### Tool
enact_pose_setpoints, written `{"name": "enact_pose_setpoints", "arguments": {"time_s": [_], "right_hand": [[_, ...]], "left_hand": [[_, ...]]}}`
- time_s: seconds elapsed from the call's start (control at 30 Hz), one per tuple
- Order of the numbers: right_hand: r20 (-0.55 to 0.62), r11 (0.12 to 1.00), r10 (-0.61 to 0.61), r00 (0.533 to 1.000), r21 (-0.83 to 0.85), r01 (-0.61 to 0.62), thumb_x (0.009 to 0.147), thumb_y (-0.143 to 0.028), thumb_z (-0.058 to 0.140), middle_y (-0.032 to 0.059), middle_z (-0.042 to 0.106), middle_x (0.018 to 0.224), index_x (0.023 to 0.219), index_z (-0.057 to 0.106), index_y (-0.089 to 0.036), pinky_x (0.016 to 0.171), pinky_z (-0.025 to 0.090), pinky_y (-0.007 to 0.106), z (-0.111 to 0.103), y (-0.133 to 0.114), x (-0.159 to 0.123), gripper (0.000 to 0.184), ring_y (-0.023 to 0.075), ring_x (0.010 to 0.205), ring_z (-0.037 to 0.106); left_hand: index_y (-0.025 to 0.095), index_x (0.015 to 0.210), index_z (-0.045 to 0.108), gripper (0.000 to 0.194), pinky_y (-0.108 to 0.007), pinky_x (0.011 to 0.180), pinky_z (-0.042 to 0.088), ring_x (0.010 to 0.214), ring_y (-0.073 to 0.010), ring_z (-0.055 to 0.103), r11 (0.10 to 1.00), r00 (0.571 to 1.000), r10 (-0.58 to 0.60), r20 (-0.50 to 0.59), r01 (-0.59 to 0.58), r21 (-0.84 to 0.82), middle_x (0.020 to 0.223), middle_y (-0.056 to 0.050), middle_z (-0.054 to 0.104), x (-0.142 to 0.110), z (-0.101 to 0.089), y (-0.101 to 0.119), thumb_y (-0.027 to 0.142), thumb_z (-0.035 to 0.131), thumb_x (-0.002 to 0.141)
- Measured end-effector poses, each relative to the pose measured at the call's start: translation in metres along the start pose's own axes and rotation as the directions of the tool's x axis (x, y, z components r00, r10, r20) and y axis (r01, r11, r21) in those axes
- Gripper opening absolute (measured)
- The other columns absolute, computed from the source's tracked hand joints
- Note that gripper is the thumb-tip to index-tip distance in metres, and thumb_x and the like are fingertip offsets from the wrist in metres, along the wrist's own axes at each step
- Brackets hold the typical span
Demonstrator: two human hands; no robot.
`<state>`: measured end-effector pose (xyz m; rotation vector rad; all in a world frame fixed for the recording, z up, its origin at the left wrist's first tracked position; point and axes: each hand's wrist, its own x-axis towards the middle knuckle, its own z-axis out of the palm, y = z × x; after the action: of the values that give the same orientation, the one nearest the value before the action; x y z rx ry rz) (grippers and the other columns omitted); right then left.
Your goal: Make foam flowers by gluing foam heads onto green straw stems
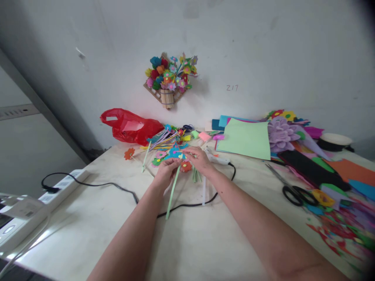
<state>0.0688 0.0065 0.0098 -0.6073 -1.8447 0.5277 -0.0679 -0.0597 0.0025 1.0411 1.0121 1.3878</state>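
Note:
Both my hands meet at the middle of the table over a pile of foam flowers on stems. My left hand (166, 171) is closed on a pale green stem strip (172, 194) that slants down toward me. My right hand (199, 159) pinches at the top of the same piece, by a blue foam flower (175, 153) and a red-orange flower (185, 166). More stemmed flowers (159, 141) lie fanned out just behind the hands. A few loose green stems (197, 176) lie under my right wrist.
A glue gun (218, 159) with a black cord (202, 203) lies right of the hands. Scissors (288, 187), foam sheets (247, 139) and foam scraps (336, 222) fill the right side. A red bag (131, 127) sits at the back, a power strip (63, 185) at the left, a flower basket (170, 78) on the wall.

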Motion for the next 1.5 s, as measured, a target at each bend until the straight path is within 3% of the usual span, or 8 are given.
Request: {"name": "enact_pose_setpoints", "arguments": {"time_s": [0.27, 0.53, 0.7, 0.97, 1.1, 1.27, 1.4, 1.5], "right_hand": [[0.017, 0.998, -0.048, 0.999, -0.037, 0.049, 0.079, -0.017, 0.053, 0.0023, 0.068, 0.089, 0.088, 0.07, -0.024, 0.082, 0.042, 0.031, -0.001, 0.002, 0.0, 0.02, 0.0156, 0.088, 0.058], [0.04, 0.998, -0.035, 0.999, -0.06, 0.037, 0.079, -0.017, 0.052, 0.0015, 0.068, 0.089, 0.089, 0.069, -0.026, 0.083, 0.042, 0.03, 0.0, 0.001, -0.001, 0.022, 0.0152, 0.089, 0.058], [0.062, 0.996, -0.025, 0.998, -0.088, 0.031, 0.079, -0.015, 0.052, 0.0014, 0.067, 0.09, 0.09, 0.069, -0.026, 0.082, 0.042, 0.03, 0.0, 0.0, -0.002, 0.023, 0.0155, 0.09, 0.058], [0.081, 0.988, -0.048, 0.996, -0.144, 0.059, 0.079, -0.013, 0.052, 0.0026, 0.067, 0.091, 0.09, 0.069, -0.024, 0.08, 0.043, 0.03, -0.001, -0.003, -0.002, 0.023, 0.0165, 0.089, 0.057], [0.099, 0.975, -0.095, 0.991, -0.191, 0.113, 0.08, -0.015, 0.051, 0.0033, 0.067, 0.093, 0.091, 0.069, -0.023, 0.08, 0.043, 0.031, 0.0, 0.001, -0.003, 0.022, 0.0172, 0.089, 0.056], [0.145, 0.949, -0.096, 0.985, -0.286, 0.135, 0.081, -0.015, 0.048, 0.003, 0.065, 0.1, 0.096, 0.066, -0.023, 0.082, 0.041, 0.033, -0.002, -0.001, -0.004, 0.025, 0.0193, 0.093, 0.053], [0.147, 0.936, -0.099, 0.984, -0.321, 0.142, 0.077, -0.009, 0.047, 0.0047, 0.062, 0.107, 0.113, 0.058, -0.02, 0.085, 0.039, 0.035, -0.004, -0.005, -0.005, 0.039, 0.0208, 0.096, 0.05], [0.133, 0.935, -0.097, 0.986, -0.326, 0.135, 0.076, -0.011, 0.048, 0.0058, 0.06, 0.11, 0.115, 0.056, -0.02, 0.087, 0.038, 0.036, -0.005, -0.005, -0.004, 0.041, 0.022, 0.098, 0.049]], "left_hand": [[0.014, 0.069, 0.061, 0.02, -0.018, 0.034, 0.017, 0.034, -0.0029, 0.037, 1.0, 1.0, -0.003, -0.012, 0.003, -0.015, 0.047, 0.001, 0.057, -0.001, 0.003, 0.002, 0.031, 0.069, 0.062], [0.013, 0.067, 0.062, 0.018, -0.016, 0.036, 0.028, 0.04, -0.0047, 0.047, 0.998, 0.999, 0.01, -0.036, -0.013, -0.066, 0.051, 0.001, 0.058, 0.002, 0.0, -0.001, 0.027, 0.071, 0.059], [0.013, 0.078, 0.066, 0.025, -0.018, 0.046, 0.04, 0.047, -0.0063, 0.053, 0.994, 1.0, 0.019, -0.018, -0.021, -0.109, 0.06, 0.0, 0.062, 0.001, 0.003, 0.003, 0.024, 0.072, 0.057], [0.014, 0.08, 0.067, 0.026, -0.017, 0.052, 0.043, 0.051, -0.0062, 0.055, 0.99, 1.0, 0.009, -0.024, -0.013, -0.142, 0.064, 0.0, 0.064, 0.0, 0.004, 0.003, 0.021, 0.073, 0.056], [0.014, 0.082, 0.067, 0.025, -0.018, 0.047, 0.039, 0.048, -0.0065, 0.052, 0.996, 0.998, 0.062, -0.032, -0.064, -0.062, 0.058, 0.001, 0.061, 0.003, 0.001, -0.002, 0.024, 0.071, 0.059], [0.014, 0.083, 0.066, 0.027, -0.019, 0.038, 0.026, 0.039, -0.0055, 0.042, 0.988, 0.988, 0.126, -0.091, -0.118, 0.095, 0.048, 0.003, 0.053, 0.005, -0.002, -0.006, 0.03, 0.069, 0.061], [0.013, 0.076, 0.064, 0.026, -0.019, 0.035, 0.016, 0.033, -0.0026, 0.029, 0.977, 0.98, 0.161, -0.12, -0.141, 0.159, 0.042, 0.006, 0.045, 0.003, 0.002, -0.003, 0.034, 0.068, 0.061], [0.013, 0.068, 0.062, 0.025, -0.02, 0.035, 0.015, 0.033, -0.0025, 0.028, 0.978, 0.974, 0.162, -0.157, -0.138, 0.155, 0.041, 0.006, 0.043, 0.003, 0.004, 0.0, 0.035, 0.07, 0.059]]}}
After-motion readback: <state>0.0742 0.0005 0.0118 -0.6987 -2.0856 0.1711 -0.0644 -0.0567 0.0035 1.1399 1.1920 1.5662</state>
